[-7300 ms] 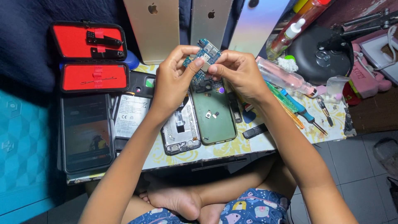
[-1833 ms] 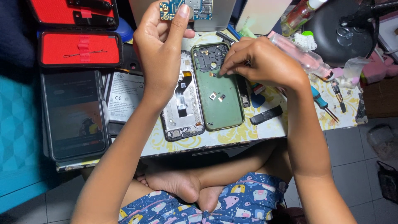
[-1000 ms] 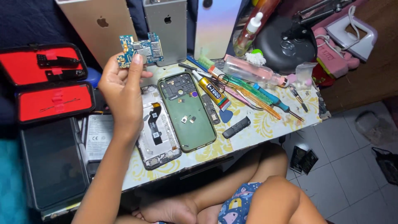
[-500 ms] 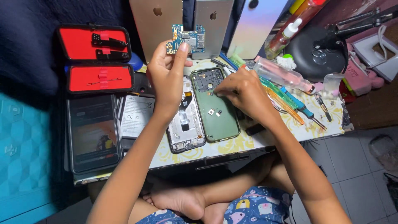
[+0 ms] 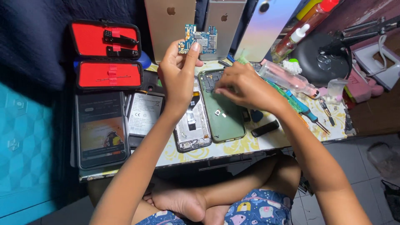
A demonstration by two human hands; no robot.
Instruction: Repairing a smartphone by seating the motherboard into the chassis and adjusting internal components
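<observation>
My left hand (image 5: 178,73) is raised above the low table and pinches a small blue phone circuit board (image 5: 199,39) between thumb and fingers. My right hand (image 5: 243,85) rests fingers-down on the upper part of a green phone back cover (image 5: 223,114) lying inside-up; whether it holds a small part I cannot tell. Beside the cover on the left lies an opened phone frame (image 5: 192,125) with a flex cable showing.
A red-lined tool case (image 5: 106,54) lies open at the back left. A phone with a lit screen (image 5: 101,129) and a battery (image 5: 143,113) lie left. Three phones (image 5: 171,21) lean at the back. Screwdrivers (image 5: 306,110), bottles (image 5: 287,79) and a black lamp base (image 5: 318,58) crowd the right.
My right hand came back into view and settled on the green cover's top. The left hand stays raised with the circuit board.
</observation>
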